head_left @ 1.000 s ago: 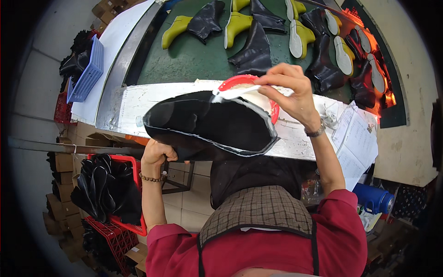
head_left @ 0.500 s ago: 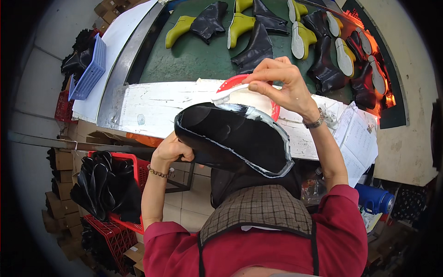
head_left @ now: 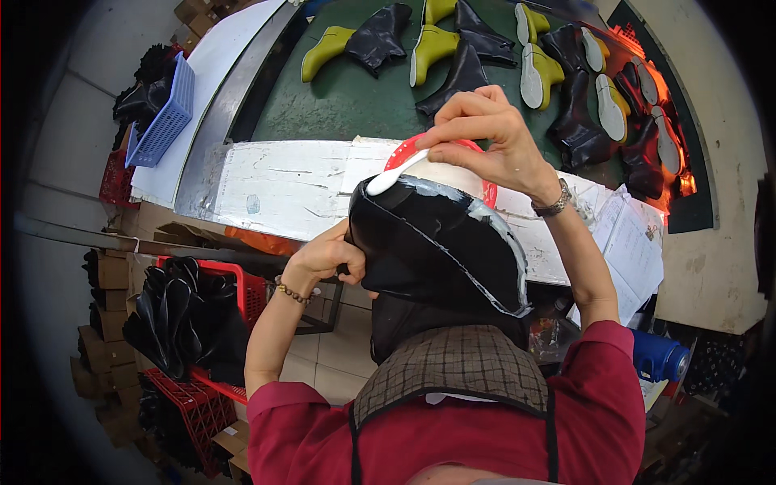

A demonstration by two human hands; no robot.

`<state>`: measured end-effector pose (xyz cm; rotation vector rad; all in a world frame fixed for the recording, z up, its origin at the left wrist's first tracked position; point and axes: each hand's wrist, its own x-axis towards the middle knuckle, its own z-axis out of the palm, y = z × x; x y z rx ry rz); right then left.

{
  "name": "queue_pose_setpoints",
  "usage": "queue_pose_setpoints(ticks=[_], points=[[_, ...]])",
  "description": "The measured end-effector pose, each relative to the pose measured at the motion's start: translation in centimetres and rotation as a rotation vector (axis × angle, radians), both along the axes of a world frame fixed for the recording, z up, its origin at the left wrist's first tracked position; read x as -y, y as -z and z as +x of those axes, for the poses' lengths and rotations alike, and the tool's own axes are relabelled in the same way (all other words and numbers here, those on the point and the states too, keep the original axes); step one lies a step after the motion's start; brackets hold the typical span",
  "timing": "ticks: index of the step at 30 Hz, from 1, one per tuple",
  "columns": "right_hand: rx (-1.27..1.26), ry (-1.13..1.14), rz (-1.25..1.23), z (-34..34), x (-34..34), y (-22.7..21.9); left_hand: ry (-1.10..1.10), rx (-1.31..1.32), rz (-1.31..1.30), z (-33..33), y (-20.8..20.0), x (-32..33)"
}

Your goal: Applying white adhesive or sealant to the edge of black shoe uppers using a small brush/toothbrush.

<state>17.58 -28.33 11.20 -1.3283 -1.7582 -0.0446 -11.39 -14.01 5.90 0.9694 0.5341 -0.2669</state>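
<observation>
My left hand (head_left: pixel 325 257) is closed on a black boot upper (head_left: pixel 432 242), held bottom side up over my lap. A band of wet white glue runs along the edge of its underside, thickest on the far and right side. Between thumb and fingers of my right hand (head_left: pixel 495 147) is a small white brush (head_left: pixel 394 175), shaped like a toothbrush. Its head touches the boot's far left edge. Behind the brush, a red bowl (head_left: pixel 398 151) with pale liquid stands on the white bench board (head_left: pixel 283 190), partly hidden by my right hand.
Beyond the board, yellow and black boots (head_left: pixel 436 50) lie on a green conveyor belt (head_left: pixel 283 109), several under an orange glow at right. A blue basket (head_left: pixel 166 117) and a red crate (head_left: pixel 252 295) hold black pieces at left. Papers (head_left: pixel 618 242) and a blue bottle (head_left: pixel 659 356) are at right.
The boot upper has shifted right and tilted, its left end now further right. The brush has moved along the far edge to the boot's left end. My left hand has moved right with the boot.
</observation>
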Motion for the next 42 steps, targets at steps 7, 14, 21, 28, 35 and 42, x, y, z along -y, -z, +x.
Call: queue_pose_setpoints(ticks=[7, 14, 21, 28, 35, 42], points=[[-0.198, 0.119, -0.068, 2.0, 2.9, 3.9, -0.134, 0.113, 0.046, -3.7, -1.0, -2.9], [-0.946, 0.526, -0.294, 4.7, 7.1, 14.6, -0.650, 0.323, 0.209, -3.0, 0.7, -7.5], [-1.085, 0.642, -0.222, 3.5, 8.3, 20.8, -0.874, 0.151, -0.078, 4.1, 9.5, -17.1], [-1.057, 0.690, -0.275, 3.2, 8.2, 20.0, -0.877, 0.281, 0.071, 16.8, 16.9, -26.3], [-1.010, 0.759, -0.234, 3.1, 8.3, 20.2, -0.859, 0.274, 0.171, 29.1, 21.6, -33.3], [-1.054, 0.697, -0.262, 3.1, 8.6, 20.3, -0.857, 0.336, 0.374, 31.6, 19.1, -34.8]])
